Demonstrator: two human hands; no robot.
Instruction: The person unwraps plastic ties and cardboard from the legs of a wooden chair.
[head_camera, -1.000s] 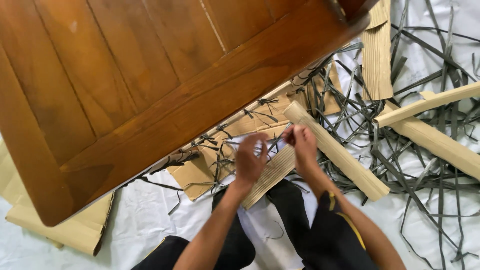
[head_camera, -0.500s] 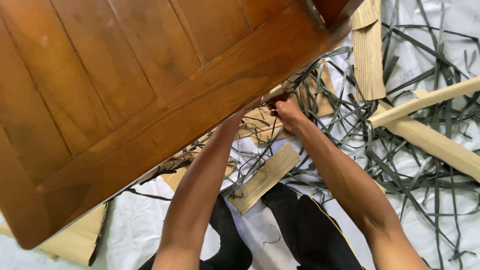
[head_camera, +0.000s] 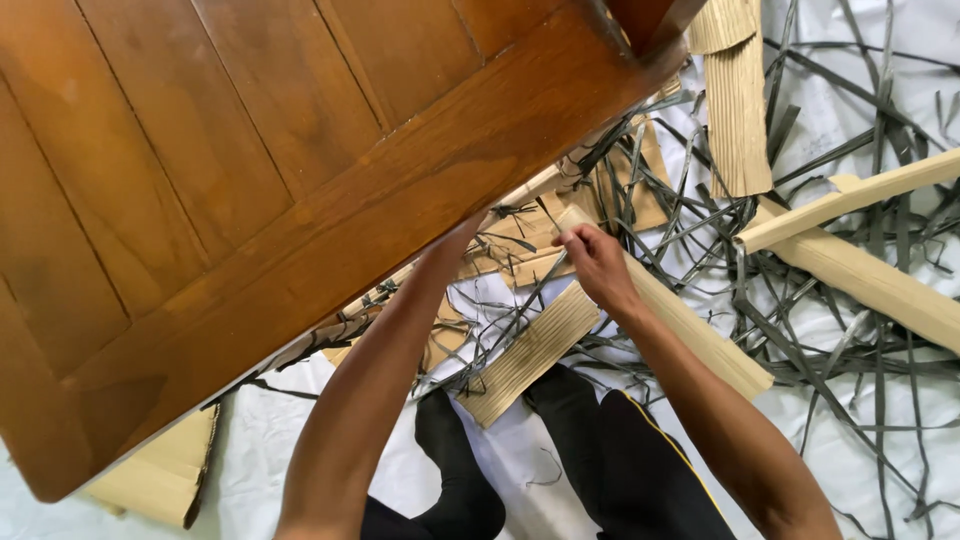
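Note:
A large brown wooden table top (head_camera: 250, 190) fills the upper left of the head view, tilted over the floor. My left arm reaches up under its edge, and my left hand is hidden beneath the wood. My right hand (head_camera: 598, 265) is closed on the end of a long corrugated cardboard piece (head_camera: 690, 330) lying on the floor beside the table edge. A shorter ribbed cardboard strip (head_camera: 530, 352) lies just below my right hand. Dark plastic strapping bands (head_camera: 700, 225) are tangled around both.
More cardboard tubes (head_camera: 860, 262) and a ribbed sheet (head_camera: 738, 110) lie at the right on a white floor covering (head_camera: 520, 470). Folded cardboard (head_camera: 165, 480) sits at the lower left. My legs in dark trousers (head_camera: 610, 460) are at the bottom. Strapping is scattered across the right side.
My left hand has gone from beside the right hand up under the table edge, out of sight. My right hand moved up, then settled on the long cardboard piece.

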